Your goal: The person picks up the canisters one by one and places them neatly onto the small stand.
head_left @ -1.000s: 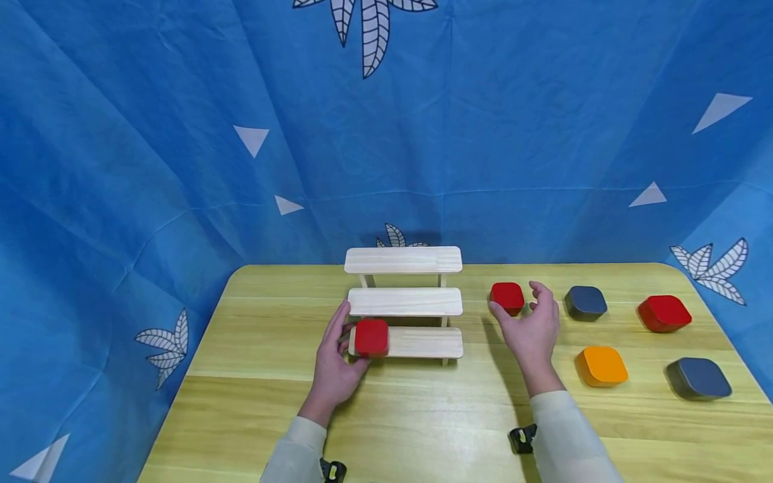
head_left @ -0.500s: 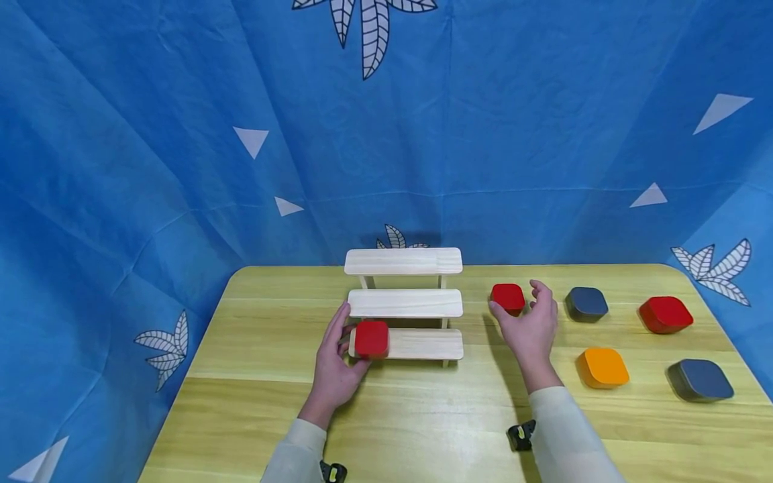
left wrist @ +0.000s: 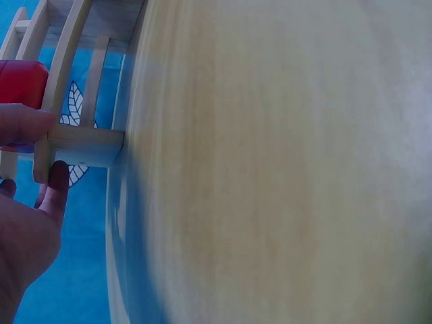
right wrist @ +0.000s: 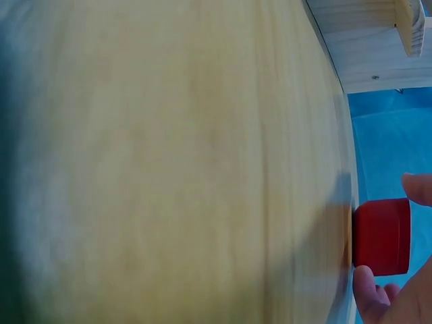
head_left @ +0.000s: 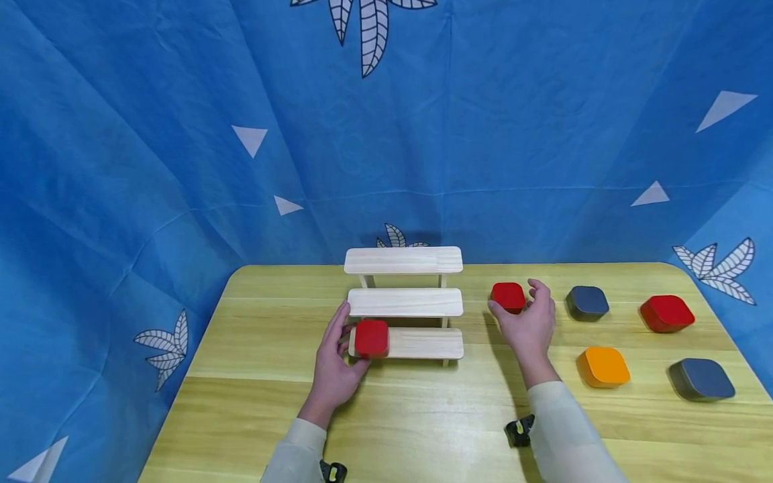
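On the left end of the lowest step of a small wooden three-tier shelf [head_left: 429, 343] sits a red rounded block [head_left: 371, 338]. My left hand [head_left: 335, 376] holds this block, its thumb across the front in the left wrist view and other fingers by the shelf's end. Right of the shelf, a second red rounded block [head_left: 508, 297] stands on the table. Around it curves my right hand [head_left: 531, 329], thumb at the front left and fingers spread to the right. The right wrist view shows gaps between the thumb [right wrist: 418, 189] and that block.
Farther right on the wooden table [head_left: 253, 396] stand two dark grey blocks [head_left: 587, 303], another red block [head_left: 667, 314] and an orange block [head_left: 604, 367]. A blue patterned cloth [head_left: 386, 134] hangs behind the table.
The right hand has shifted very slightly left beside its red block. The left hand and the block on the shelf stay where they were.
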The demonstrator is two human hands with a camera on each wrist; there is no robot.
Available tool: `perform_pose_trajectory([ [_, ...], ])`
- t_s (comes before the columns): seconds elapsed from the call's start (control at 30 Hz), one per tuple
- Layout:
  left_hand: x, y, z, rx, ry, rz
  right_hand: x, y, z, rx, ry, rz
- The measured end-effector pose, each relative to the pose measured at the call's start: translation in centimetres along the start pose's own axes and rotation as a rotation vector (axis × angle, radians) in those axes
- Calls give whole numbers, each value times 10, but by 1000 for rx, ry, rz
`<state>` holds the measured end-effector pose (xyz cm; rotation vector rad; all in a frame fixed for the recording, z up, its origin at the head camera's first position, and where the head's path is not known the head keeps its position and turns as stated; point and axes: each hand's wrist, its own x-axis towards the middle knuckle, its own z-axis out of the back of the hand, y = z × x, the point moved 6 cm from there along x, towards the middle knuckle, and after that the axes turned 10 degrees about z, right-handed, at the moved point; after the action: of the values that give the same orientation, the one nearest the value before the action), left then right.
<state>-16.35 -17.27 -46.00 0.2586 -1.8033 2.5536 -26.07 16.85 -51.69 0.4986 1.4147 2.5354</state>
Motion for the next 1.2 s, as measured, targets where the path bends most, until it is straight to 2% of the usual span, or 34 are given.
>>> perform_pose_trajectory([
  [0.7, 0, 1, 0, -11, 6, 18, 2, -3, -6, -42, 28, -26],
  [1.2, 0, 1, 0, 7, 2, -9, 3, -2, -6, -32, 17, -22],
])
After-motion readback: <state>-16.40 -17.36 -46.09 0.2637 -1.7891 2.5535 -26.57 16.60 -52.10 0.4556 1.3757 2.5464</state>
